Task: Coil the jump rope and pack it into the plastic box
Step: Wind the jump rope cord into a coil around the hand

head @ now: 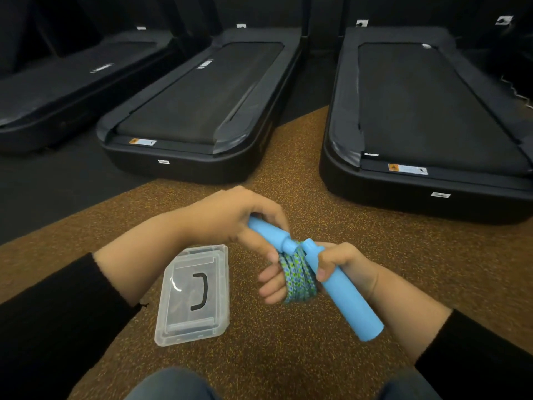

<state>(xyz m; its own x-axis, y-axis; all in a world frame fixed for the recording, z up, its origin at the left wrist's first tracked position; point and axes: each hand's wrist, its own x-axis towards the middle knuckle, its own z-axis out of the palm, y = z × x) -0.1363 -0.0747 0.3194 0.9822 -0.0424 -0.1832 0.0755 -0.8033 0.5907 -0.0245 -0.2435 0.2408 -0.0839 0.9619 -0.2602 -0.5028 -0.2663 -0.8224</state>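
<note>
Blue handles (343, 293) gripped by both hands (230, 217), closed box (194, 295) just left.

We see a brown speckled floor (288, 350) spreading out below us, its rubbery surface flecked with yellow. It meets a darker, black floor area (43, 192) at the left along a slanting edge. Directly on the brown floor lies a clear plastic box (193, 295), closed under its lid, with a black handle (200, 291) showing at its middle. Further away three black treadmills rest on the floor side by side: the right treadmill (427, 111), the middle treadmill (202, 96) and the left treadmill (72, 79). The nearest ends of the right and middle ones sit on the brown part.
</note>
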